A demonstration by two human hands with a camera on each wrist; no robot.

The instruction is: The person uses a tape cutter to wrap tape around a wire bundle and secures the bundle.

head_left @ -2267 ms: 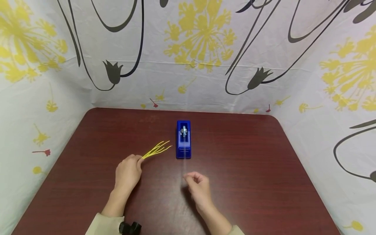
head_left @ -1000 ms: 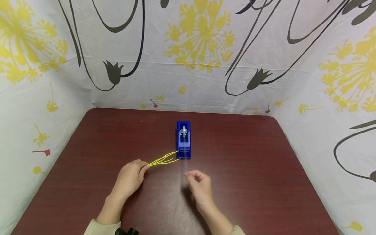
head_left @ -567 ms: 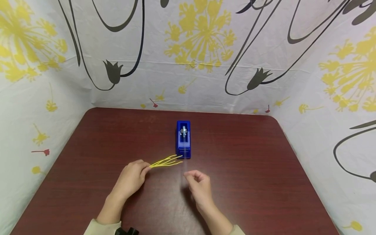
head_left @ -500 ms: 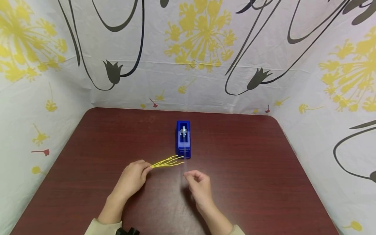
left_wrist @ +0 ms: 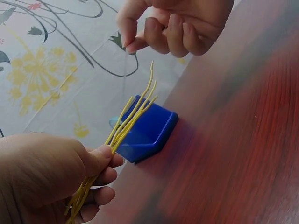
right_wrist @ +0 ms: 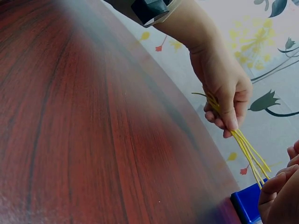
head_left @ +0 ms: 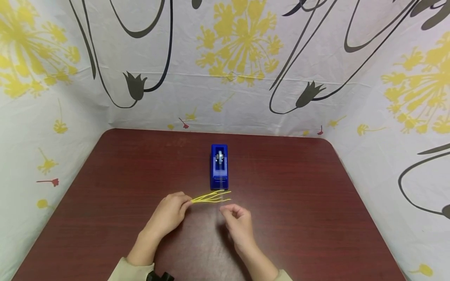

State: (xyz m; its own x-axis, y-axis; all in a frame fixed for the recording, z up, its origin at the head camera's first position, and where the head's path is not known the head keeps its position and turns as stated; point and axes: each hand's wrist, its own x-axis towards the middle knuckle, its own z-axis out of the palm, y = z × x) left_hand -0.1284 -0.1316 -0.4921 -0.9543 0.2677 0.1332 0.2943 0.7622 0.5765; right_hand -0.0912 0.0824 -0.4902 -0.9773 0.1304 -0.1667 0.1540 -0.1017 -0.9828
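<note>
Yellow wires (head_left: 211,198) clamped in the left grip (head_left: 170,212), right grip (head_left: 240,224) pinching clear tape (left_wrist: 124,74), the wires' tips between that grip and the blue dispenser (head_left: 219,179), flowered cloth (head_left: 197,89) beyond the worktop (head_left: 299,203)

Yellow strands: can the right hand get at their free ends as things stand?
Probably yes: the right hand is near the yellow strands, and nothing solid seems between. But it pinches the clear tape, so grasping may mean letting go.

Blue tape dispenser (head_left: 219,180) on dark-red table (head_left: 299,195)
</note>
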